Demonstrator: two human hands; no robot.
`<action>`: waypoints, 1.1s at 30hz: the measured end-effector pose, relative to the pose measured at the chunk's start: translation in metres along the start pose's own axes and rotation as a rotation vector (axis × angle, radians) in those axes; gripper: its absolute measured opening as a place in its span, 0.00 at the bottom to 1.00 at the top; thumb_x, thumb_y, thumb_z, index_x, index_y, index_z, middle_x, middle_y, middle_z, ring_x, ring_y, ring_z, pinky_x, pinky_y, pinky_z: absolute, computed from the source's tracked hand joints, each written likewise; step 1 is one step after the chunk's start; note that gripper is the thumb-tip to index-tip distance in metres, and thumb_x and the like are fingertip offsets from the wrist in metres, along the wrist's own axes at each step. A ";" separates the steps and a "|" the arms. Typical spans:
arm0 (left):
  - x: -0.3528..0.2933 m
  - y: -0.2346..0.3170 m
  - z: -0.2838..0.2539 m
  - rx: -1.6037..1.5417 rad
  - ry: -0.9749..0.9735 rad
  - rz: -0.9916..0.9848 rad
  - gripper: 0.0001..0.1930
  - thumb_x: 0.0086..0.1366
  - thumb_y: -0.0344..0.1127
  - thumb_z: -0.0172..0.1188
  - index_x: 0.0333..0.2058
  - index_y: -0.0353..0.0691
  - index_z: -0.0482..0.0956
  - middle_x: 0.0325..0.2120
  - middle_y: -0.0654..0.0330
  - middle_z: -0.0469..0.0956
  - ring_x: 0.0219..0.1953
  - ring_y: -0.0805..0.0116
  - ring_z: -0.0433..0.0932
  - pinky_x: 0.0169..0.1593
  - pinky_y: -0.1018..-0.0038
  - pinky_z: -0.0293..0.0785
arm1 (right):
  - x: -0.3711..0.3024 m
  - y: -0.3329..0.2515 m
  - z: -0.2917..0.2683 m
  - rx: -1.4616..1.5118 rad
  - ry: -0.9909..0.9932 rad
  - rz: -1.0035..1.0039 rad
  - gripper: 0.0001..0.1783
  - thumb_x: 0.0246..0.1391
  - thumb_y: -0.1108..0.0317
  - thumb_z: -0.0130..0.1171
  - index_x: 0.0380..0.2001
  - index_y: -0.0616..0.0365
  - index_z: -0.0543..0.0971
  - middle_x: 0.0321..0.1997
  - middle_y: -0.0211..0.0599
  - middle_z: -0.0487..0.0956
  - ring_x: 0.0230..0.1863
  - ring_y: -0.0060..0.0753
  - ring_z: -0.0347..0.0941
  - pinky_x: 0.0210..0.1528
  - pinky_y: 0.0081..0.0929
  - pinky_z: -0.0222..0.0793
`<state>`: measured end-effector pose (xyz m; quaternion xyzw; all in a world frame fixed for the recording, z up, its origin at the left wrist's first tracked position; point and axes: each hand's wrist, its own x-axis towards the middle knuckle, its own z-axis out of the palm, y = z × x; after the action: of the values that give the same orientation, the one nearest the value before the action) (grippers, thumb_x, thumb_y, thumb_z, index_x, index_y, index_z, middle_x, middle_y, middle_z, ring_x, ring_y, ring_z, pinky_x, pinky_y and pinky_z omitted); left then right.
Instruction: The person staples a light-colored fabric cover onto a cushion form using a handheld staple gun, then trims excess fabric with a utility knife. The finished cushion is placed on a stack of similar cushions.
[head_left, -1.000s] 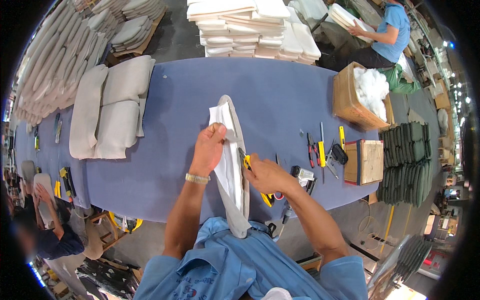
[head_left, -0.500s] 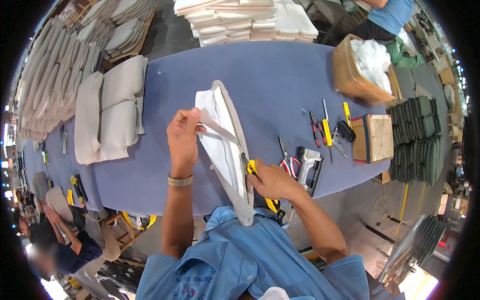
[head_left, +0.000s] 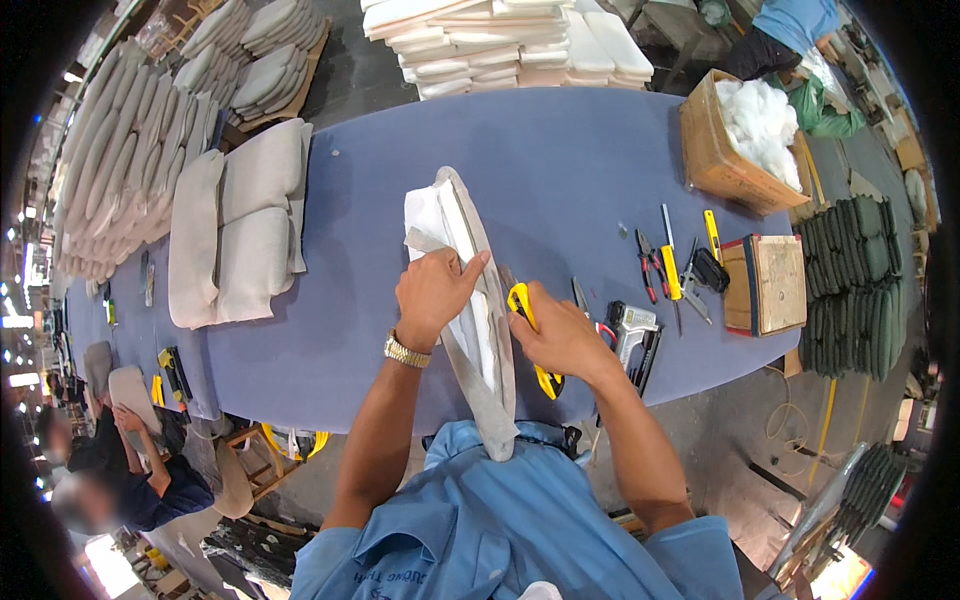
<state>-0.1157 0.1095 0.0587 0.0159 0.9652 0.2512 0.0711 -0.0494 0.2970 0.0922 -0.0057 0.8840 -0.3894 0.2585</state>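
Note:
A long, narrow cushion piece (head_left: 480, 235) with grey fabric edging and white padding stands on the blue-grey table, its near end against my shirt. My left hand (head_left: 437, 290) is closed over the loose grey fabric flap (head_left: 468, 375), its thumb stretched to the padding's edge; the fingertips are hidden. The flap shows above and below the hand. In my right hand (head_left: 562, 335) is a yellow-and-black utility knife (head_left: 520, 305), just right of the cushion, its tip pointing away from me and blurred.
Scissors (head_left: 581, 295), a staple gun (head_left: 632, 330), pliers (head_left: 648, 262) and a wooden block (head_left: 770, 285) lie at the right. A carton of white stuffing (head_left: 705, 150) stands behind them. Grey covers (head_left: 250, 220) are at the left; white foam pads (head_left: 480, 50) rise at the back.
My left hand has come down and right from the lifted grey strip onto the cushion. My right hand and knife have moved right, off the cushion. The whole view has shifted slightly.

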 end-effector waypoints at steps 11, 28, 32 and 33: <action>0.001 -0.011 0.001 -0.139 0.076 -0.071 0.29 0.66 0.59 0.64 0.18 0.38 0.73 0.16 0.54 0.75 0.20 0.52 0.75 0.28 0.59 0.70 | 0.017 0.015 0.000 0.040 -0.028 -0.063 0.20 0.64 0.56 0.55 0.43 0.65 0.70 0.33 0.64 0.80 0.37 0.70 0.78 0.40 0.59 0.68; 0.006 -0.020 0.027 -0.816 -0.051 0.059 0.08 0.71 0.31 0.63 0.32 0.38 0.77 0.22 0.69 0.73 0.23 0.80 0.67 0.29 0.78 0.66 | 0.024 0.014 -0.009 0.081 -0.205 -0.056 0.23 0.65 0.56 0.51 0.48 0.69 0.71 0.35 0.66 0.82 0.40 0.72 0.79 0.47 0.59 0.71; 0.012 -0.021 0.028 -1.026 -0.163 -0.043 0.10 0.73 0.35 0.62 0.32 0.37 0.76 0.23 0.73 0.71 0.26 0.84 0.64 0.32 0.81 0.64 | 0.026 0.015 -0.006 0.056 -0.239 -0.034 0.23 0.65 0.56 0.53 0.45 0.71 0.69 0.34 0.67 0.80 0.40 0.71 0.77 0.45 0.58 0.69; 0.013 -0.021 0.028 -1.058 -0.180 -0.066 0.10 0.73 0.35 0.62 0.32 0.38 0.76 0.23 0.72 0.72 0.26 0.84 0.64 0.33 0.82 0.64 | 0.025 0.012 -0.009 0.063 -0.256 -0.023 0.23 0.65 0.56 0.53 0.45 0.71 0.68 0.34 0.67 0.80 0.40 0.71 0.77 0.45 0.58 0.69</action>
<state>-0.1242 0.1057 0.0226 -0.0309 0.6970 0.6984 0.1597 -0.0726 0.3063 0.0771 -0.0575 0.8309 -0.4162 0.3648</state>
